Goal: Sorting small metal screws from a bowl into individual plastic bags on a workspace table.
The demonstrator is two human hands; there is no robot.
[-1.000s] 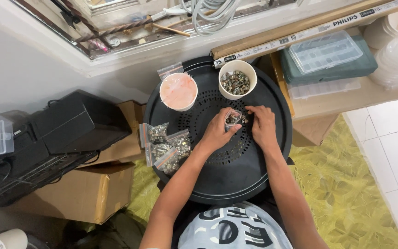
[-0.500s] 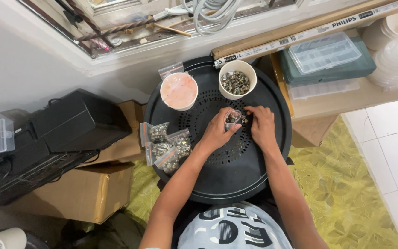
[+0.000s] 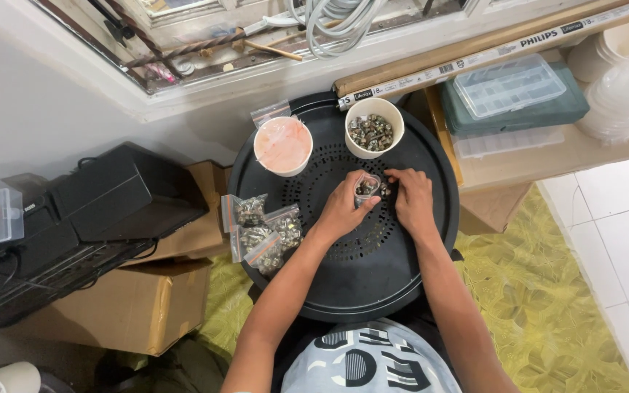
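1. Your left hand (image 3: 343, 211) and right hand (image 3: 413, 200) pinch a small clear bag (image 3: 368, 188) of metal pieces together at the black round tray's (image 3: 373, 291) centre.
2. Filled bags (image 3: 262, 231) lie at its left edge.
3. Two cups, one covered (image 3: 282, 145) and one with metal pieces (image 3: 375, 128), stand at its far edge.

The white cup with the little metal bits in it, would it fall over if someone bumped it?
Probably not easily. The white cup stands upright on the flat black tray, and the metal pieces filling it likely make it bottom-heavy. A hard shove might still tip it, since it looks thin-walled and narrower at the base, and the small pieces would likely scatter.
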